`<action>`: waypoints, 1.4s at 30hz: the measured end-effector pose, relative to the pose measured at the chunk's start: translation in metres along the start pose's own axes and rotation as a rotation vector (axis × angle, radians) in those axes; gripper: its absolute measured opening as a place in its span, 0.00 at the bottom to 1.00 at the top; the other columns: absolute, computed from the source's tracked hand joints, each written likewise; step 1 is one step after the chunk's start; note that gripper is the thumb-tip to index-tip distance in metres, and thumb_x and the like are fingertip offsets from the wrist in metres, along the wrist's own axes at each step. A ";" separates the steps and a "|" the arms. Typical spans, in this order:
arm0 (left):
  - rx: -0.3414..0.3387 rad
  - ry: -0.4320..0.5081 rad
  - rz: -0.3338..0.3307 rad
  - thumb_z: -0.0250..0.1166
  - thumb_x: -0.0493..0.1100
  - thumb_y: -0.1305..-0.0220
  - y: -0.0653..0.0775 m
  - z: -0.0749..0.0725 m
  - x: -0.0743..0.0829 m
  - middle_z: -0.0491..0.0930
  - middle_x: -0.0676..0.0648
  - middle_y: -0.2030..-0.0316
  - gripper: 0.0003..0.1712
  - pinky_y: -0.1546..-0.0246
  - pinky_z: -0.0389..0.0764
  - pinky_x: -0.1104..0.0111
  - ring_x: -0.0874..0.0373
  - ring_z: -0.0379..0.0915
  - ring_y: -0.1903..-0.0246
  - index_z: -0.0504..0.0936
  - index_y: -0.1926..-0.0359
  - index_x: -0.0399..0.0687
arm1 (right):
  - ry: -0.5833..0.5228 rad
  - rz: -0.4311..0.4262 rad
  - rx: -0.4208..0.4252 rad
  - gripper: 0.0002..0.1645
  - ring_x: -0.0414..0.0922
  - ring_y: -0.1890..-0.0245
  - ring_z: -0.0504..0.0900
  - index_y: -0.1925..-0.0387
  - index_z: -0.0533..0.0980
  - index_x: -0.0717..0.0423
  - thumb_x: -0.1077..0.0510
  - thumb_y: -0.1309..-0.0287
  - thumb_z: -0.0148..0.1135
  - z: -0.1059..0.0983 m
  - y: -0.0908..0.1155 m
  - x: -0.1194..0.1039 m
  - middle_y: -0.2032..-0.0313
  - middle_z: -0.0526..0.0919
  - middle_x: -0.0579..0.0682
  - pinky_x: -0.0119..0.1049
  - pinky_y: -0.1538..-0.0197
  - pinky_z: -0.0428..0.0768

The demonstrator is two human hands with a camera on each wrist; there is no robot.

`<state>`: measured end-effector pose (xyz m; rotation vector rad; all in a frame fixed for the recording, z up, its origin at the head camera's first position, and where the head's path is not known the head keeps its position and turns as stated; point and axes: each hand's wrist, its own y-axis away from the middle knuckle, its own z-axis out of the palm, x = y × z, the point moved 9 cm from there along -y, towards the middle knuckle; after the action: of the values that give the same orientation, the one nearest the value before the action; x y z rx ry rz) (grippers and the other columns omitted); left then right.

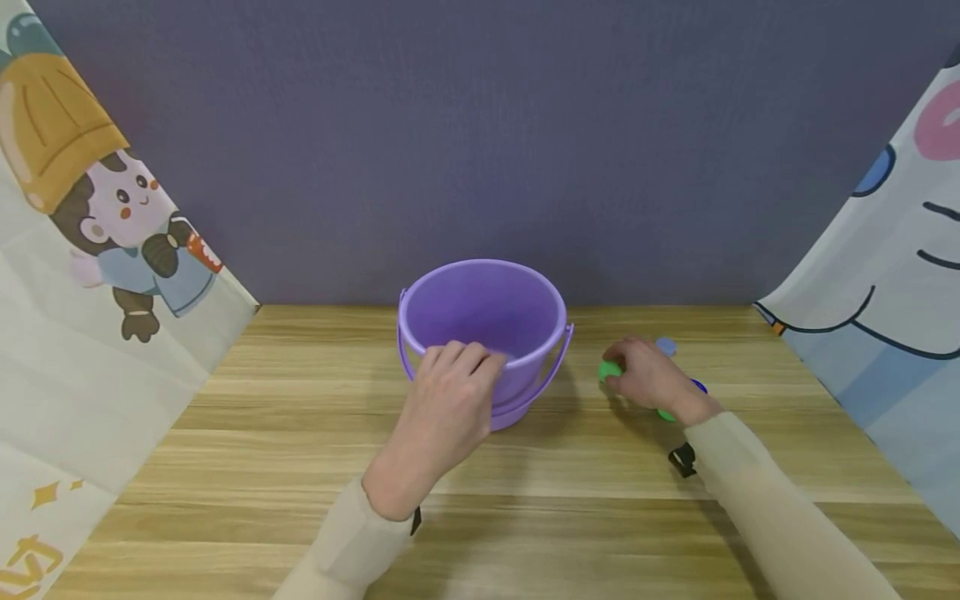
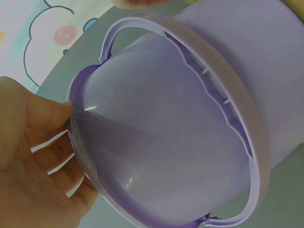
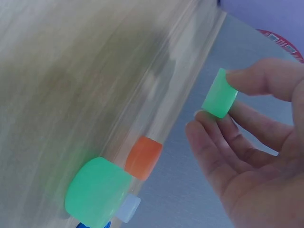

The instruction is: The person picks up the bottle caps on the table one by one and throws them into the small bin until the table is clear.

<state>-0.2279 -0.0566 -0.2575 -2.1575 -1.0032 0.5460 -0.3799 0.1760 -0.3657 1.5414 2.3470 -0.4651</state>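
Right, here's the purple bucket (image 1: 517,387), standing upright near the table's (image 1: 247,467) back edge, about midway between the left and right edges. And the left hand (image 1: 450,404) has it by the rim: thumb outside, fingers hooked over the near lip with slim gaps between them, most likely to steady it against tipping or sliding. The handle (image 2: 225,71), look, hangs folded down on the side facing the table's front edge, so it doesn't cross the mouth. How deep those fingertips reach inside, I can't tell.

Over to the right hand (image 1: 648,375), and it's a neat pinch! A small green cap-like disc (image 3: 221,95) sits between thumb and fingertips, gripped at its edges, a sensible hold for something so small. It's just to the right of the bucket; whether it is clear of the wood is hard to judge.

Now the loose pieces, grouped between the bucket and the table's right edge, apparently handy for that right hand: a pale blue disc (image 1: 666,346) nearest the back edge, a dark blue one (image 1: 699,386) partly covered by the wrist, plus a larger green piece (image 3: 97,192) right beside an orange one (image 3: 143,157).
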 end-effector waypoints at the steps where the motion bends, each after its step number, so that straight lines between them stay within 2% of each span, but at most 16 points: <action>1: 0.000 -0.001 0.000 0.62 0.29 0.44 0.000 0.000 0.000 0.82 0.48 0.63 0.16 0.60 0.73 0.60 0.49 0.75 0.62 0.85 0.56 0.44 | -0.004 -0.003 0.001 0.23 0.52 0.60 0.79 0.48 0.78 0.71 0.61 0.44 0.67 0.000 0.000 0.000 0.57 0.80 0.59 0.52 0.54 0.79; 12: 0.001 -0.013 -0.002 0.61 0.29 0.44 0.000 0.000 0.000 0.81 0.48 0.63 0.16 0.60 0.73 0.60 0.49 0.75 0.62 0.85 0.56 0.44 | -0.055 -0.040 0.032 0.23 0.56 0.57 0.80 0.48 0.78 0.72 0.61 0.43 0.67 -0.004 0.005 -0.006 0.56 0.80 0.60 0.52 0.53 0.80; 16: 0.000 -0.012 -0.001 0.62 0.29 0.44 0.000 0.000 0.001 0.81 0.48 0.63 0.15 0.60 0.73 0.60 0.49 0.75 0.62 0.85 0.56 0.44 | -0.108 -0.053 0.059 0.24 0.58 0.55 0.81 0.48 0.78 0.73 0.62 0.43 0.67 -0.006 0.008 -0.009 0.54 0.79 0.62 0.52 0.53 0.81; 42: 0.000 -0.025 0.006 0.63 0.29 0.48 0.000 0.002 0.002 0.81 0.47 0.63 0.17 0.60 0.73 0.60 0.49 0.75 0.63 0.84 0.56 0.44 | -0.289 -0.010 0.111 0.26 0.60 0.49 0.81 0.42 0.75 0.71 0.62 0.39 0.65 -0.006 0.016 -0.008 0.48 0.78 0.62 0.52 0.47 0.82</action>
<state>-0.2278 -0.0539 -0.2590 -2.1593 -1.0110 0.5772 -0.3629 0.1779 -0.3584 1.4013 2.1396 -0.7764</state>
